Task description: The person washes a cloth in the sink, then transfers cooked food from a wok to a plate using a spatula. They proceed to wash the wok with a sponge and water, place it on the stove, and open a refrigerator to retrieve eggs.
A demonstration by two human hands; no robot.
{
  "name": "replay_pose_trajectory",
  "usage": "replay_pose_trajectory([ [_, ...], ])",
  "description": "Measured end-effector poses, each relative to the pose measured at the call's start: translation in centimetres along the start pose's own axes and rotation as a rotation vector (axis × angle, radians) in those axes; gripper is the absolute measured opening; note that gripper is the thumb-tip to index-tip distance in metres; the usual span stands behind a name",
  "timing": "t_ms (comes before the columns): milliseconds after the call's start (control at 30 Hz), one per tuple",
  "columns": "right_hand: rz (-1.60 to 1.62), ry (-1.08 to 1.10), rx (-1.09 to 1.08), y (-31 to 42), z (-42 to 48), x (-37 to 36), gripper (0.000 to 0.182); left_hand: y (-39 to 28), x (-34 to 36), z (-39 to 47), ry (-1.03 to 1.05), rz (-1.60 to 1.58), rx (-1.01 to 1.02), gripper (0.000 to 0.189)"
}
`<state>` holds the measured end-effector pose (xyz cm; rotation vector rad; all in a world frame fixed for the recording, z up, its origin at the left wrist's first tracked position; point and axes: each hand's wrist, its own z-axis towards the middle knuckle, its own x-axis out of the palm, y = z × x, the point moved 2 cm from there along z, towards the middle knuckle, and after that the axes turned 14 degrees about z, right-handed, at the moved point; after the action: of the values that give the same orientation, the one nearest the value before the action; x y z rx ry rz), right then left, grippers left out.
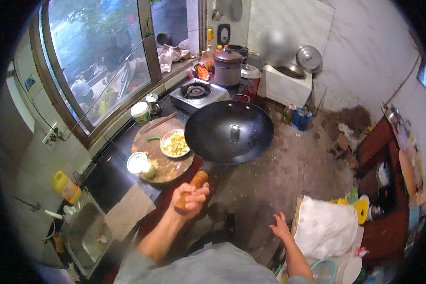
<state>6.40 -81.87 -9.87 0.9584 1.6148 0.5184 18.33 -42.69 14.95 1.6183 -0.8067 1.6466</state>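
Observation:
My left hand [190,198] is closed around the wooden handle of a black wok [213,142], which is held up over the floor beside the counter. A few drops and bright reflections show on the wok's inner surface. My right hand [279,225] holds nothing; its fingers are spread near a white cloth [326,229]. Left of the wok, a round wooden chopping board [163,145] bears a bowl of cut yellowish food [175,143], a green chili pepper [153,139], chopsticks [160,122], a white round lid [137,162] and a pale green vegetable [148,171].
A portable gas stove [198,93] stands on the counter behind the wok, beside a lidded brown pot [228,67]. At left are a metal sink [88,234], a yellow bottle [67,187] and flattened cardboard [131,211]. A blue container [301,119] stands on the floor.

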Motion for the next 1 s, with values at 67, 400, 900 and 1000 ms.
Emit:
replay_pose_trajectory([
  [67, -0.051, -0.018, -0.055, -1.1, 5.3, -2.8, 0.056, -5.0, -0.4, 4.8, 0.015, 0.084, 0.075, 0.034],
  [400, 0.127, 0.034, 0.122, -1.2, 25.9, -12.2, 0.056, -26.5, 0.0, 19.5, 0.020, 0.194, 0.426, 0.022],
  [900, -0.251, 0.213, -0.144, 3.1, 75.7, -22.7, 0.046, -35.5, -5.2, 32.2, 0.041, 0.123, 0.725, 0.045],
  [1000, 0.055, 0.229, -0.079, 9.0, 85.1, -23.2, 0.031, -35.3, -6.7, 31.4, -0.087, 0.253, 0.756, 0.048],
])
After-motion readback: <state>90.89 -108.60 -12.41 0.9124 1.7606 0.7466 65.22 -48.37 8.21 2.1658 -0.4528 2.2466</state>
